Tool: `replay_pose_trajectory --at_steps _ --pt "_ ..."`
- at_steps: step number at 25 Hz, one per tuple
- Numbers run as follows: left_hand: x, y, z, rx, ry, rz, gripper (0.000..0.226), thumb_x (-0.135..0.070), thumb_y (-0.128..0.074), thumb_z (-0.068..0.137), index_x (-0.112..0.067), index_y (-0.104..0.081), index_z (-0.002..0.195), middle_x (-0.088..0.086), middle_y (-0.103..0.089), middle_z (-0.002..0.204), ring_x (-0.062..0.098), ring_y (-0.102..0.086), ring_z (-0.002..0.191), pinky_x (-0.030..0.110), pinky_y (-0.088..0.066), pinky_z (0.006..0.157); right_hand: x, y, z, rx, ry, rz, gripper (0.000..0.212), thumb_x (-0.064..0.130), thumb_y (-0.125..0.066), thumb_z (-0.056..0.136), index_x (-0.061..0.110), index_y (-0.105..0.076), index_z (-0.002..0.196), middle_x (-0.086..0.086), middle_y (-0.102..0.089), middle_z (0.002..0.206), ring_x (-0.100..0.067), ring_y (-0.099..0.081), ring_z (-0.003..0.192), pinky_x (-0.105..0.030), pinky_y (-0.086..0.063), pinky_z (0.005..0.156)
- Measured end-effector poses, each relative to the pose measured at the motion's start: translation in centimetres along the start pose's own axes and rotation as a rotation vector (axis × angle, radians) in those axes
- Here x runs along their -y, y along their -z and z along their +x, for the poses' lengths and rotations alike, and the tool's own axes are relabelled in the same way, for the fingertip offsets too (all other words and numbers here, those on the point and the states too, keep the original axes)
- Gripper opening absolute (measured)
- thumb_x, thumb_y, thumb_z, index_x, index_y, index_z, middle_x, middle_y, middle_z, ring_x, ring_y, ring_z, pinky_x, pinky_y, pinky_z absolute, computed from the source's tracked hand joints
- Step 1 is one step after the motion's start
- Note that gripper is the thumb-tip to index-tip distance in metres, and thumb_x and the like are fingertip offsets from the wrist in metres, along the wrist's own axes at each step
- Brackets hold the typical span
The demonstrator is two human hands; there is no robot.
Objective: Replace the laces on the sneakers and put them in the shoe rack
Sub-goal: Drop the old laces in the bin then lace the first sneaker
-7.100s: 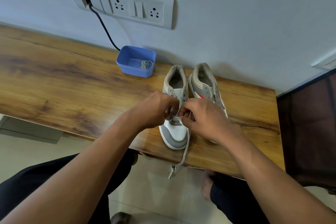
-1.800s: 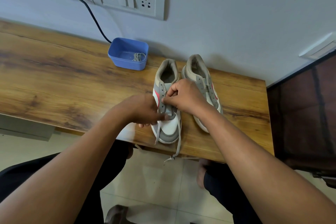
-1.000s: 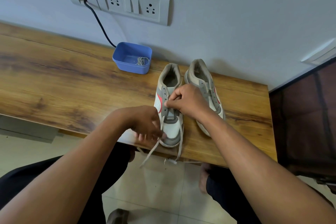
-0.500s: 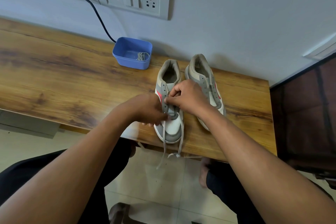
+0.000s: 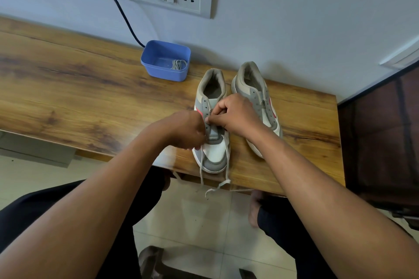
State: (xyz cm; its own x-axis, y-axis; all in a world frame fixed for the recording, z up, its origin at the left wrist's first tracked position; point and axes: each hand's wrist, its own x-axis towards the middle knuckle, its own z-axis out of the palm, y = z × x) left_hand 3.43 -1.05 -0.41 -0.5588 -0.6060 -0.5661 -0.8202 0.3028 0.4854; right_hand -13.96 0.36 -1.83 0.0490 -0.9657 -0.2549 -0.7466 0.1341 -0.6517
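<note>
Fingers (image 5: pixel 196 142) of left hand (image 5: pixel 181 130), raised back to sneaker (image 5: pixel 215 154), and of right hand (image 5: pixel 237 115) both pinch lace (image 5: pixel 200 172)

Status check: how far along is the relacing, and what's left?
Done: the lower eyelets of the first sneaker are threaded. In hand: the left hand grips its lace, the right hand pinches the eyelet row; both ends hang off the table edge. Left: its upper eyelets, the second sneaker, apparently unlaced, probably with the coiled lace in the blue tub, then racking; no rack in view.
</note>
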Motion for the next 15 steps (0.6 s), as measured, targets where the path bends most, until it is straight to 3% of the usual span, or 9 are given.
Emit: replay_pose_trajectory --at_steps 4,7,9,13,15 --pt "-0.57 -0.03 -0.66 0.334 0.045 -0.056 0.027 -0.023 -0.063 0.096 -0.012 -0.075 0.074 0.0 -0.071 0.064 0.013 -0.066 0.057 0.025 -0.054 0.06 -0.03 0.02 -0.02 -0.001 -0.017 0.014 0.012 0.028 -0.089 0.081 0.022 -0.08 0.076 0.012 -0.072 0.065 -0.003 -0.069 0.062 -0.028 -0.059 0.067" --pt "-0.09 0.08 -0.21 0.135 0.059 -0.048 0.032 -0.037 -0.066 0.096 -0.012 -0.077 0.079 0.002 -0.075 0.068 0.013 -0.068 0.059 0.027 -0.055 0.061 -0.02 0.07 0.0 0.007 -0.012 0.01 0.014 0.028 -0.089 0.082 0.024 -0.078 0.074 0.014 -0.068 0.061 0.003 -0.063 0.055 -0.024 -0.053 0.062" --pt "0.23 0.17 -0.07 -0.003 0.02 -0.017 0.022 -0.026 -0.066 0.092 -0.013 -0.077 0.078 0.003 -0.075 0.07 0.013 -0.069 0.06 0.03 -0.056 0.064 -0.04 0.04 -0.01 0.005 -0.013 0.014 0.015 0.027 -0.089 0.082 0.025 -0.077 0.073 0.014 -0.067 0.059 0.004 -0.062 0.052 -0.024 -0.053 0.062" --pt "-0.34 -0.18 -0.46 0.28 0.007 -0.009 0.021 -0.017 -0.065 0.092 -0.015 -0.075 0.074 0.001 -0.074 0.069 0.011 -0.068 0.059 0.027 -0.056 0.065 0.06 -0.19 -0.3 -0.001 -0.024 0.032 0.015 0.027 -0.089 0.082 0.023 -0.078 0.073 0.013 -0.07 0.062 0.0 -0.066 0.058 -0.024 -0.055 0.063" --pt "-0.03 -0.35 -0.27 0.299 0.06 -0.047 0.022 -0.021 -0.065 0.095 -0.014 -0.075 0.078 0.002 -0.075 0.071 0.011 -0.069 0.058 0.025 -0.054 0.06 0.22 -0.05 -0.43 0.012 -0.021 0.023 0.013 0.028 -0.088 0.082 0.022 -0.079 0.077 0.011 -0.072 0.067 -0.002 -0.068 0.063 -0.024 -0.055 0.066"
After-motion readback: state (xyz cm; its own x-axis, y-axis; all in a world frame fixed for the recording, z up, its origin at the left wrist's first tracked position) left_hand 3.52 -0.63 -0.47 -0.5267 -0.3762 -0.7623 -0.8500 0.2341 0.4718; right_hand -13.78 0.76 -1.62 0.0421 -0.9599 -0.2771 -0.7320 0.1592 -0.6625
